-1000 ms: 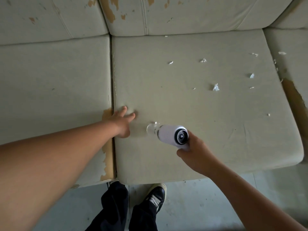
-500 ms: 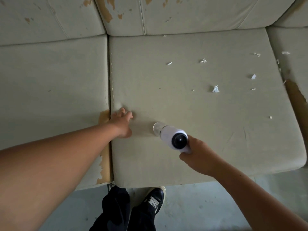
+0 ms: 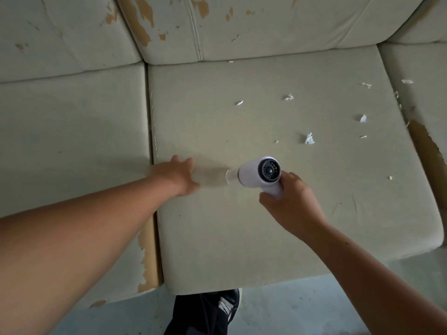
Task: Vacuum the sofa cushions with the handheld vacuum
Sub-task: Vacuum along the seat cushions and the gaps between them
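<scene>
Scraps (image 3: 309, 139) beyond vacuum (image 3: 262, 174), left hand (image 3: 177, 175) flat

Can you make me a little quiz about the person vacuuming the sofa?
1. True or false: the right hand holds the white handheld vacuum.
2. Where does the left hand rest? A) the floor B) the middle seat cushion C) a back cushion
3. Fill in: the white paper scraps lie to the ___ of the vacuum.

Key: 1 true; 2 B; 3 right.
</scene>
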